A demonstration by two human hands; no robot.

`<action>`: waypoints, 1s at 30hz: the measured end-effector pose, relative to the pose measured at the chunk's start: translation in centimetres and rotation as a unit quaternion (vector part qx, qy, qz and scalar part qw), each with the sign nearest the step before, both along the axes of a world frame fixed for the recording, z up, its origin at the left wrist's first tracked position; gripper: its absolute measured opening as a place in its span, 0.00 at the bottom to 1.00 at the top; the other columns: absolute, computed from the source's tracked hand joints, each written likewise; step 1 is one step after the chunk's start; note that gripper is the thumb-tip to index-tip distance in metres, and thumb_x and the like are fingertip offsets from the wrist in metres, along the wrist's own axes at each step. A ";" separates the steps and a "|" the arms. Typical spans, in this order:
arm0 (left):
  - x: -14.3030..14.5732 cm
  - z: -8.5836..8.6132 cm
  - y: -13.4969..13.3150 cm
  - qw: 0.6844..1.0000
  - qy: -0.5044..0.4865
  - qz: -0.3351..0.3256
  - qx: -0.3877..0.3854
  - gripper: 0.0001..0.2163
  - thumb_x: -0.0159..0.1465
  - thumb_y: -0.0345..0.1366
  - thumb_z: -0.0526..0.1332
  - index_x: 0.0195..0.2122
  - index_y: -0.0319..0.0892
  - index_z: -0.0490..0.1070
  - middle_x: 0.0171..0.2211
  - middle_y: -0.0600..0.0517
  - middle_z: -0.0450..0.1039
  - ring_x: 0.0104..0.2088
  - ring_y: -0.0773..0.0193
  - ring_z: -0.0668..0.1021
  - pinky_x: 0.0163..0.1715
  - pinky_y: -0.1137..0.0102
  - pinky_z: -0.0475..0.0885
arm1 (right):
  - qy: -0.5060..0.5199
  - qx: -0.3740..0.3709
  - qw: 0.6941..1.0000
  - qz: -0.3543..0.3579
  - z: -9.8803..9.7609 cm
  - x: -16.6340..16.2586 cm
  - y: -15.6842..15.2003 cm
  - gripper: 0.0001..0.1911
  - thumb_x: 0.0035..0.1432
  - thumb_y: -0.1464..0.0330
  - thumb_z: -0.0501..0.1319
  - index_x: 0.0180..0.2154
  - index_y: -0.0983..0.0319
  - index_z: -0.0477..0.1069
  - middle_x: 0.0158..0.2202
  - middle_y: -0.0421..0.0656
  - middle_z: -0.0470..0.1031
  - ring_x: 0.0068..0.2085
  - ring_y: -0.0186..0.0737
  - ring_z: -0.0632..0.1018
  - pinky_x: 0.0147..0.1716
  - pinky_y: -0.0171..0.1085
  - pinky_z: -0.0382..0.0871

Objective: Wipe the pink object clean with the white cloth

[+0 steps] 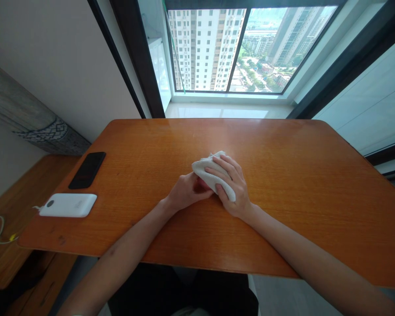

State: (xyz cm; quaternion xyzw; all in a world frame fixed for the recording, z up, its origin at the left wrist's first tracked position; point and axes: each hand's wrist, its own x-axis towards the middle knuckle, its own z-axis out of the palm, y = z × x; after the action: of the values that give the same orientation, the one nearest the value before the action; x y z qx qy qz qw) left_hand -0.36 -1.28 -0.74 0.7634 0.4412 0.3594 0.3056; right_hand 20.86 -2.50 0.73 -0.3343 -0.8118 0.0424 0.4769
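Over the middle of the wooden table (283,175), my right hand (236,188) is closed on a white ribbed cloth (208,168), fingers spread across its top and thumb along its lower edge. Beneath the cloth, my left hand (185,192) curls round a reddish object (202,184). Only a small part of that object shows between the left thumb and the cloth, so its kind cannot be made out. The cloth lies against it, and both hands meet there.
A black phone (87,170) and a white power-bank-like device (68,205) with a cable lie at the table's left side. A lower wooden surface (26,193) adjoins on the left. Beyond the far edge is a window (230,52); a grey curtain (36,114) hangs left.
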 end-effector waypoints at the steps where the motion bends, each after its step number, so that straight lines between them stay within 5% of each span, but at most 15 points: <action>1: 0.1 0.1 0.0 1.000 -0.001 0.001 0.003 0.18 0.62 0.46 0.73 0.48 0.44 0.76 0.38 0.53 0.84 0.34 0.60 0.84 0.36 0.67 0.80 | 0.007 -0.008 1.000 0.001 0.0 0.0 0.0 0.24 0.74 0.64 0.56 0.68 0.49 0.73 0.73 0.44 0.69 0.74 0.61 0.68 0.72 0.68 0.64; 14: 0.0 0.5 0.0 0.999 0.013 0.000 0.033 0.26 0.64 0.51 0.74 0.59 0.45 0.73 0.44 0.51 0.84 0.40 0.57 0.86 0.42 0.67 0.81 | 0.079 -0.070 0.994 0.009 0.2 0.1 0.4 0.21 0.77 0.61 0.53 0.65 0.52 0.75 0.70 0.47 0.72 0.73 0.58 0.69 0.73 0.66 0.63; 23: -0.1 0.4 0.2 0.999 -0.005 -0.014 0.049 0.33 0.65 0.47 0.74 0.68 0.44 0.67 0.53 0.47 0.83 0.47 0.55 0.86 0.50 0.64 0.81 | 0.193 -0.184 0.963 0.021 -0.6 0.3 1.2 0.24 0.77 0.55 0.54 0.65 0.54 0.75 0.70 0.46 0.72 0.71 0.53 0.72 0.73 0.55 0.62; 27: 0.1 0.5 0.0 0.999 -0.009 -0.013 0.048 0.32 0.64 0.48 0.75 0.67 0.45 0.68 0.54 0.46 0.83 0.48 0.53 0.86 0.53 0.62 0.81 | 0.273 -0.257 0.927 -0.025 -1.6 0.3 1.7 0.22 0.75 0.51 0.56 0.54 0.55 0.81 0.55 0.44 0.83 0.60 0.49 0.80 0.66 0.48 0.70; 30: -0.1 0.7 -0.1 0.999 -0.012 -0.019 0.040 0.31 0.65 0.47 0.74 0.66 0.46 0.68 0.54 0.47 0.83 0.48 0.53 0.86 0.51 0.62 0.82 | 0.314 -0.317 0.892 -0.068 -2.1 0.3 1.7 0.22 0.72 0.48 0.59 0.42 0.57 0.82 0.38 0.40 0.83 0.42 0.44 0.82 0.47 0.41 0.78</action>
State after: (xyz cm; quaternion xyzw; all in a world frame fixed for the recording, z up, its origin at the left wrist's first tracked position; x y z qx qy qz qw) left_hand -0.43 -1.39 -0.02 0.7791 0.4079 0.3801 0.2867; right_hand 21.18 -0.77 -1.34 -0.4914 -0.5381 0.3679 0.5776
